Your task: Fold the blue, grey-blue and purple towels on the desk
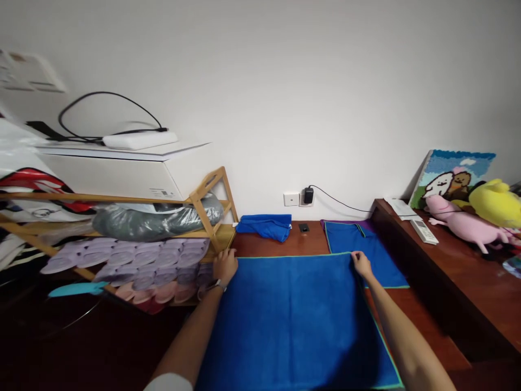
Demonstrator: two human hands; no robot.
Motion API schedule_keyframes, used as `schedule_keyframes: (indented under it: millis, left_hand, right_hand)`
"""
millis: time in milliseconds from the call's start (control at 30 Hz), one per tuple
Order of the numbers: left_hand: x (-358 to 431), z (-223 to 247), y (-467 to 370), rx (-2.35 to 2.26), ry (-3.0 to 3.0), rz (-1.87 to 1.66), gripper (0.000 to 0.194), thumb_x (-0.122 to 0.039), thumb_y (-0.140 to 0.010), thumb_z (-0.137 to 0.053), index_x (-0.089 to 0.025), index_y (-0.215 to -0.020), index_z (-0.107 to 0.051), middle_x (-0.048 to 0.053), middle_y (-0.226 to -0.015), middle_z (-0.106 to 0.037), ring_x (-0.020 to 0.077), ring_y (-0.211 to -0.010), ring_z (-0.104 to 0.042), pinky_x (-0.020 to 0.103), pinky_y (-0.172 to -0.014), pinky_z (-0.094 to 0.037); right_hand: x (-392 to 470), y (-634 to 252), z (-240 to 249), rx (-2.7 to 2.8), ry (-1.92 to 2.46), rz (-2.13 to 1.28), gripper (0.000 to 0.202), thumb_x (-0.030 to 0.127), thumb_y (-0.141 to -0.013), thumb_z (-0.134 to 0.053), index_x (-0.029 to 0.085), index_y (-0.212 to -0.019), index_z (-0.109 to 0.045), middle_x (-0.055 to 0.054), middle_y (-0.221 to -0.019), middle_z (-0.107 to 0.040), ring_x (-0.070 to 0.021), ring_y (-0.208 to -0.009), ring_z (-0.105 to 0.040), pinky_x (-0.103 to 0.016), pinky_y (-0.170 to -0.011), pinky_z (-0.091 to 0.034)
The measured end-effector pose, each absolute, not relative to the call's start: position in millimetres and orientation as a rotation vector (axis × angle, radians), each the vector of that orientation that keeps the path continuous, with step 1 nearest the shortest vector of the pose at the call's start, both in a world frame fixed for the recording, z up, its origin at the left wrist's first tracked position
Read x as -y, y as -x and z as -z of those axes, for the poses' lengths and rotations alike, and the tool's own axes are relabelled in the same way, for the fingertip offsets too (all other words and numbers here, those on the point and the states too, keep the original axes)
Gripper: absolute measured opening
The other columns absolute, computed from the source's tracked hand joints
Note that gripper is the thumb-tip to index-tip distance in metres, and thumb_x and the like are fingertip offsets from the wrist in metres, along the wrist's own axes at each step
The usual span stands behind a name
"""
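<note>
A large blue towel [285,320] with a thin green border lies spread out on the brown wooden surface, a faint crease running down its middle. At its far left corner is my left hand [226,266], fingers closed on the edge; a band circles that wrist. My right hand [361,264] pinches the far right corner. Just beyond the right hand, a second blue towel [370,255] with green edging lies flat, with something purple under its far edge. A crumpled blue cloth [266,225] rests by the wall, past the towel's far edge.
On the left stands a wooden rack [211,201] with purple and pink slippers [138,260] and a white box [118,174] on top. A black charger [308,194] sits in a wall socket. Right, a raised ledge holds a white remote [424,231] and plush toys [468,220].
</note>
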State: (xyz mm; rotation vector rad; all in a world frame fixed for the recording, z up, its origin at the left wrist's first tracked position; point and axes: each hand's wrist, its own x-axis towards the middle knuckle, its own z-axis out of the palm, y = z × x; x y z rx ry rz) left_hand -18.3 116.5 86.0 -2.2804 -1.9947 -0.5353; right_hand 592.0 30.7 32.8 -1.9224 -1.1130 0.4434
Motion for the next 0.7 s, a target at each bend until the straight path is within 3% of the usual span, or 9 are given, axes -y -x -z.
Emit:
schedule_keyframes:
  millis: [133, 267, 400, 567, 700]
  left_hand:
    - [-89.7, -65.0, -15.4, 1.850, 2.338, 0.592, 0.041, -0.026, -0.101, -0.046, -0.016, -0.131, -0.072, 0.016, -0.141, -0.072, 0.0307, -0.135, -0.063, 0.044, -0.116, -0.048]
    - [-60.7, -31.0, -35.3, 1.759, 2.469, 0.597, 0.052, -0.042, -0.105, -0.043, -0.023, -0.147, -0.068, 0.013, -0.158, -0.064, 0.0325, -0.150, -0.054, 0.052, -0.125, -0.042]
    - [-57.2, -21.9, -31.7, 1.825, 2.495, 0.541, 0.058, -0.047, -0.106, -0.037, -0.026, -0.155, -0.061, 0.011, -0.164, -0.058, 0.0321, -0.155, -0.049, 0.055, -0.127, -0.039]
    - [-47.8, -59.4, -56.0, 1.859, 2.449, 0.593, 0.052, -0.034, -0.106, -0.039, -0.020, -0.148, -0.065, 0.015, -0.156, -0.065, 0.0334, -0.150, -0.053, 0.055, -0.126, -0.039]
    - [23.1, -80.2, -163.2, 1.725, 2.620, 0.781, 0.041, -0.031, -0.108, -0.041, -0.021, -0.130, -0.073, 0.017, -0.125, -0.076, 0.0334, -0.122, -0.067, 0.051, -0.108, -0.053]
  right_hand:
    - [-28.2, -569.8, -19.5, 1.058, 2.016, -0.442, 0.028, 0.049, -0.089, -0.059, 0.025, -0.098, -0.071, -0.014, -0.100, -0.079, -0.0323, -0.105, -0.075, -0.046, -0.098, -0.055]
    - [-15.5, -566.4, -18.8, 1.124, 1.970, -0.463, 0.036, 0.046, -0.085, -0.060, 0.027, -0.115, -0.068, -0.009, -0.100, -0.080, -0.0299, -0.101, -0.076, -0.044, -0.097, -0.056]
    - [-11.0, -574.6, -25.9, 1.215, 1.895, -0.511, 0.036, 0.050, -0.082, -0.059, 0.025, -0.105, -0.070, -0.007, -0.096, -0.080, -0.0282, -0.094, -0.076, -0.042, -0.095, -0.058]
    - [-23.3, -582.6, -29.3, 1.235, 1.859, -0.586, 0.039, 0.061, -0.081, -0.059, 0.025, -0.082, -0.073, -0.011, -0.099, -0.083, -0.0312, -0.101, -0.077, -0.045, -0.096, -0.060]
    - [-28.3, -588.5, -29.2, 1.233, 1.826, -0.666, 0.042, 0.062, -0.084, -0.059, 0.024, -0.082, -0.078, -0.014, -0.103, -0.084, -0.0311, -0.106, -0.077, -0.044, -0.097, -0.061]
